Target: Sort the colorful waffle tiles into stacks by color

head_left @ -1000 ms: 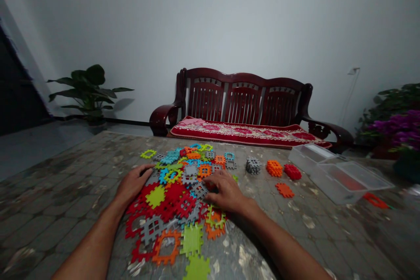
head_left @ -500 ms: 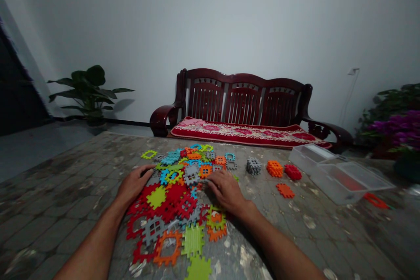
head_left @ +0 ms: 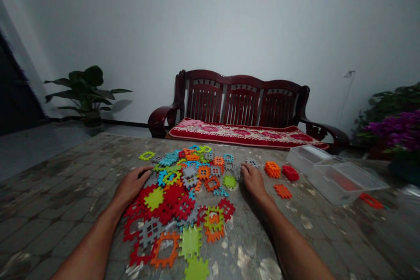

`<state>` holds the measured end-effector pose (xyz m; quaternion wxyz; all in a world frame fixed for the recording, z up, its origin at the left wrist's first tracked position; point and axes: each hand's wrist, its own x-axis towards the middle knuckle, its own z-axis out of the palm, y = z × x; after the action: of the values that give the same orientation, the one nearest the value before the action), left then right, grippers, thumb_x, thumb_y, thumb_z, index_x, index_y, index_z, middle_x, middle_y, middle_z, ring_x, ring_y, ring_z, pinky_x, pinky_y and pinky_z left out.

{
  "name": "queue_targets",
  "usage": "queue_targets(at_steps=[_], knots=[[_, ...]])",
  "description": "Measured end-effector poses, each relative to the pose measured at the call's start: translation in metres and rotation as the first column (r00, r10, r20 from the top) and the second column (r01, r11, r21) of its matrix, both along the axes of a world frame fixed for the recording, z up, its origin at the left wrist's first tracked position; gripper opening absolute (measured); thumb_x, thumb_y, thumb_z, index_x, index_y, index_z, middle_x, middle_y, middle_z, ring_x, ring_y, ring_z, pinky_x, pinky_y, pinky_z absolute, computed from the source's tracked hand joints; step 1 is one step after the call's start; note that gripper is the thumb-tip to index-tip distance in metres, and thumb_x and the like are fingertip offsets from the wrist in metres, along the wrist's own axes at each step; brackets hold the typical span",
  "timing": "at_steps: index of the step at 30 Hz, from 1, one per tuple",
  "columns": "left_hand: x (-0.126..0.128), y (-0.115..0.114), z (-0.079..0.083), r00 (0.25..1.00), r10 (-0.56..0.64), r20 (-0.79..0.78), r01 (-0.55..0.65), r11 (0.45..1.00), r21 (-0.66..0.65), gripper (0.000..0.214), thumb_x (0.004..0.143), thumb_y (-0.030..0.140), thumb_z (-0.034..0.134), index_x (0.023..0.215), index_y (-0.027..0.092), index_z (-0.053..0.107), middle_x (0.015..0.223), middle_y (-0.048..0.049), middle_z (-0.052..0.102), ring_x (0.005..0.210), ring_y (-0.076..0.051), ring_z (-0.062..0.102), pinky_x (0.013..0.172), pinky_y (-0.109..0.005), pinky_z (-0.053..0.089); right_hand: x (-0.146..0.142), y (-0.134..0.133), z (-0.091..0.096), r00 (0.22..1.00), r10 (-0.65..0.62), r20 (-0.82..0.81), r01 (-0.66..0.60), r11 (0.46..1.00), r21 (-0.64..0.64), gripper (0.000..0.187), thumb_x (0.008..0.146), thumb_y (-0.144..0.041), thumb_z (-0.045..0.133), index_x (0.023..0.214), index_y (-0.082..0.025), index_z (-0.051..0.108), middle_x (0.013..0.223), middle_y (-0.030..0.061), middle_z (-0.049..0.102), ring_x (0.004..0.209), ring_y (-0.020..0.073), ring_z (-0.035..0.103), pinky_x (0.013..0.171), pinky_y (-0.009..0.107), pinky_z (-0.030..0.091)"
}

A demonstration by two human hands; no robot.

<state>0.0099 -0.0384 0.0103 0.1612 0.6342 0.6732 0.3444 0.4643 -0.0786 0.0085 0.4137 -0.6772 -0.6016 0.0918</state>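
Toothed plastic interlocking tiles in red, grey, orange, blue and lime lie in a loose pile (head_left: 173, 197) on the table. My left hand (head_left: 131, 186) rests at the pile's left edge, thumb apart from the fingers, holding nothing. To the right of the pile, my right hand (head_left: 254, 180) is closed, and a grey edge shows at its fingertips, apparently a grey interlocking tile. Just beyond that hand is a stack of grey tiles (head_left: 253, 162), partly covered by it. A lime tile (head_left: 229, 181) lies left of my right hand.
Orange tiles (head_left: 272, 169) and red tiles (head_left: 290, 173) stand stacked on the right, with a single orange tile (head_left: 282, 190) nearer me. Clear plastic boxes (head_left: 337, 186) sit farther right. A wooden bench (head_left: 243, 100) stands beyond the table.
My right hand has moved right, from over the pile to the grey stack. Tiles it covered, including an orange and a lime one, now show. My left hand stays at the pile's edge.
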Motion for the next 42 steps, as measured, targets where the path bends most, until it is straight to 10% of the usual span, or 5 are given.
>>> queue_targets(at_steps=[14, 42], knots=[[-0.003, 0.003, -0.004, 1.0, 0.015, 0.003, -0.015, 1.0, 0.017, 0.046, 0.087, 0.046, 0.054, 0.113, 0.024, 0.084, 0.12, -0.0086, 0.083, 0.11, -0.03, 0.077, 0.097, -0.038, 0.059, -0.027, -0.019, 0.013, 0.954, 0.038, 0.296, 0.039, 0.968, -0.249, 0.061, 0.089, -0.028, 0.068, 0.147, -0.01, 0.064, 0.14, 0.0182, 0.071, 0.13, 0.0304, 0.066, 0.111, 0.034, 0.046], [-0.002, 0.003, 0.0, 0.999, 0.004, -0.039, -0.005, 1.0, -0.026, 0.051, 0.088, 0.047, 0.05, 0.12, 0.022, 0.082, 0.127, -0.0106, 0.081, 0.118, -0.032, 0.075, 0.102, -0.04, 0.057, -0.017, -0.034, 0.01, 0.916, -0.003, 0.401, 0.088, 0.977, -0.193, 0.033, 0.096, -0.012, 0.055, 0.119, -0.017, 0.079, 0.123, 0.0103, 0.077, 0.118, 0.023, 0.068, 0.102, 0.027, 0.046]])
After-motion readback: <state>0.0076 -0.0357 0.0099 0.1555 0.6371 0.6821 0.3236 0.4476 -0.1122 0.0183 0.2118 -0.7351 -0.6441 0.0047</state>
